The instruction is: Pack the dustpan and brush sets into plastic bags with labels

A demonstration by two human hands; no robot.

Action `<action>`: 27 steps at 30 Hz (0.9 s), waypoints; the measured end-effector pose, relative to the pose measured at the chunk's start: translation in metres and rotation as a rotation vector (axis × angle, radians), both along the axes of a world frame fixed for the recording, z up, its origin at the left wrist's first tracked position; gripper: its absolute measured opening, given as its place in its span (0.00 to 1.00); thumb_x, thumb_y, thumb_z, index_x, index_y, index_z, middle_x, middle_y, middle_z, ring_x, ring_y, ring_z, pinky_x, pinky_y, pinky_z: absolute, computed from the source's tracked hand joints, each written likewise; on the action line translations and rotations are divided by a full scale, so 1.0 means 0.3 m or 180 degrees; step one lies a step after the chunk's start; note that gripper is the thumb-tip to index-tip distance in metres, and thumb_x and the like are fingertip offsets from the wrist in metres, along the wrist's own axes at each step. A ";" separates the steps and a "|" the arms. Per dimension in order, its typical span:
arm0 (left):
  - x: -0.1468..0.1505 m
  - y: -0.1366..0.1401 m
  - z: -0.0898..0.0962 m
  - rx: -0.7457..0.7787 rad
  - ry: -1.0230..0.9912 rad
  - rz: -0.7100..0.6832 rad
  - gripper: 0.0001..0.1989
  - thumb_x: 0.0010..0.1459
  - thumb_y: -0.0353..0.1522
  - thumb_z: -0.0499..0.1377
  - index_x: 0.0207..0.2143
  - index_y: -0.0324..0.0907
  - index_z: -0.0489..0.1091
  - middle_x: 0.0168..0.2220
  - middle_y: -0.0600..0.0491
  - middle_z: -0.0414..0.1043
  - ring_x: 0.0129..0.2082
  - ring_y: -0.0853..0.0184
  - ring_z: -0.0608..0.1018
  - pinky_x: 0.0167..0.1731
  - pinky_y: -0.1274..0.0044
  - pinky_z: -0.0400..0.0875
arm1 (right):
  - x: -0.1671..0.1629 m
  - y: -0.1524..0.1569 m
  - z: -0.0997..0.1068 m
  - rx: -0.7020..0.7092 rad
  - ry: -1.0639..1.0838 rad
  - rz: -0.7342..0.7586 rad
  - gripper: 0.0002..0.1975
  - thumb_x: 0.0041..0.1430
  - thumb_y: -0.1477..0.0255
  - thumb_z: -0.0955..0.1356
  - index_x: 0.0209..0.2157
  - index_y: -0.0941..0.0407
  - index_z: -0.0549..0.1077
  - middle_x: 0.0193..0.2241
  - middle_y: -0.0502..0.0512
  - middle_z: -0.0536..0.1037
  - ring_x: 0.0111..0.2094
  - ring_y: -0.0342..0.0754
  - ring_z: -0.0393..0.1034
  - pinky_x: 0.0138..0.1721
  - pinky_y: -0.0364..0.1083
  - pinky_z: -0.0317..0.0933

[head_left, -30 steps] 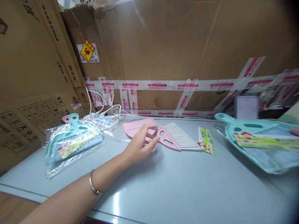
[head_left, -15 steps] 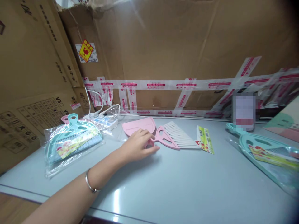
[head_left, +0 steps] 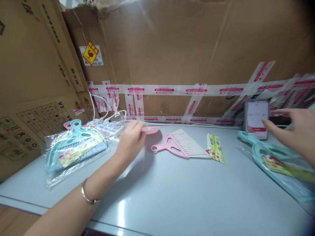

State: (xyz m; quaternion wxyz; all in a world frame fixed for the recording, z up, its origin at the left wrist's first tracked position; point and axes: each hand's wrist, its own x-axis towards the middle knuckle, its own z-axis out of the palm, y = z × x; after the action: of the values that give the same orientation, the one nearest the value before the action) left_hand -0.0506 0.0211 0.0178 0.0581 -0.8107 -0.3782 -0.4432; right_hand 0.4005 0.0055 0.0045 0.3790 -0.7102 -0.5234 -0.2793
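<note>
My left hand [head_left: 133,139] is closed on a pink dustpan [head_left: 150,130], raised off the table and seen nearly edge-on, its handle hidden by my fingers. To its right a pink hand broom [head_left: 172,146] with white bristles lies flat. Beside the bristle ends is a green and yellow label card [head_left: 216,148]. At the right edge my right hand [head_left: 291,126], slightly blurred, reaches in with thumb and forefinger apart. Its thumb overlaps the screen of an upright phone [head_left: 257,114]; whether it touches I cannot tell. Under that hand lies a bagged teal dustpan set [head_left: 265,150].
On the left, a teal dustpan and brush set [head_left: 76,147] in clear plastic lies over a pink one. Behind it are a white power strip [head_left: 110,127] and cables. Large cardboard boxes [head_left: 172,42] wall off the back and left of the grey table [head_left: 192,196].
My left hand has taken hold of the pink dustpan and lifted it, moving left and tilting it. The broom stays put. My right hand has come into view beside the phone.
</note>
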 end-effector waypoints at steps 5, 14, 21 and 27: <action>-0.052 0.017 0.080 0.0631 -0.1848 -0.0378 0.10 0.52 0.21 0.50 0.33 0.42 0.67 0.31 0.54 0.65 0.24 0.72 0.69 0.24 0.79 0.63 | -0.186 -0.019 0.001 0.0525 -0.0025 0.0655 0.13 0.49 0.68 0.66 0.38 0.58 0.72 0.37 0.67 0.74 0.40 0.55 0.68 0.40 0.52 0.61; -0.032 -0.011 0.131 -0.1820 -0.3751 -0.2164 0.08 0.41 0.25 0.54 0.17 0.40 0.55 0.20 0.56 0.53 0.18 0.74 0.59 0.14 0.83 0.53 | -0.486 -0.049 -0.001 0.0450 0.3110 0.2491 0.13 0.51 0.59 0.67 0.35 0.53 0.71 0.40 0.57 0.75 0.42 0.48 0.70 0.48 0.51 0.61; 0.037 -0.058 0.071 -0.2757 -0.3025 -0.2620 0.14 0.43 0.30 0.55 0.17 0.41 0.48 0.19 0.56 0.48 0.18 0.73 0.55 0.15 0.79 0.49 | -0.662 -0.131 -0.022 -0.2344 0.4421 0.3422 0.25 0.47 0.53 0.69 0.41 0.56 0.70 0.35 0.57 0.77 0.30 0.44 0.72 0.31 0.43 0.65; 0.063 -0.058 0.045 -0.3076 -0.2539 -0.2246 0.14 0.39 0.34 0.55 0.16 0.43 0.48 0.18 0.55 0.50 0.17 0.72 0.56 0.14 0.77 0.49 | -0.690 -0.159 -0.059 -0.3726 0.4147 0.4077 0.24 0.47 0.58 0.71 0.42 0.59 0.71 0.17 0.42 0.63 0.15 0.33 0.48 0.16 0.38 0.39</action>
State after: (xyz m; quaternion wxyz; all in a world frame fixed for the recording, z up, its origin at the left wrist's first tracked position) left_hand -0.0318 0.0037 0.0311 -0.5966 -0.5960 -0.2399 -0.4810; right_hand 0.1936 -0.0421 -0.0132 0.2618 -0.3876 -0.5472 0.6941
